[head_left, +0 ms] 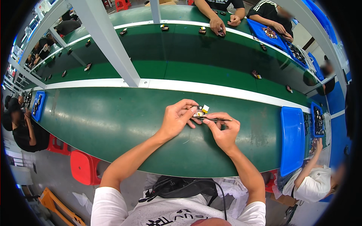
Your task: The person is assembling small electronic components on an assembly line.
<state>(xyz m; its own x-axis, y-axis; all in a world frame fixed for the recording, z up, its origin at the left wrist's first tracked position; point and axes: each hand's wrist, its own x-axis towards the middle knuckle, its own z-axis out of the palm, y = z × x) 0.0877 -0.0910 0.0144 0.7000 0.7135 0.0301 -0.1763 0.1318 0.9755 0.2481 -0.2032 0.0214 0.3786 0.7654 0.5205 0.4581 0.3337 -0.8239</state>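
Above the green worktable (113, 124), my left hand (178, 117) is closed around a small dark electronic device (198, 112). A white and yellow piece (205, 109) sticks up from the device's far right edge. My right hand (223, 130) pinches thin black tweezers (218, 119). Their tip reaches leftward to the near side of the device; whether it touches the inside cannot be told. Fingers of my left hand hide part of the device.
Past a white rail, a green conveyor belt (151, 56) carries several small devices. A white metal post (109, 41) rises at the rail. Right of me lies a blue tray (292, 135); a red stool (83, 167) stands left. Co-workers sit across the belt and at both sides.
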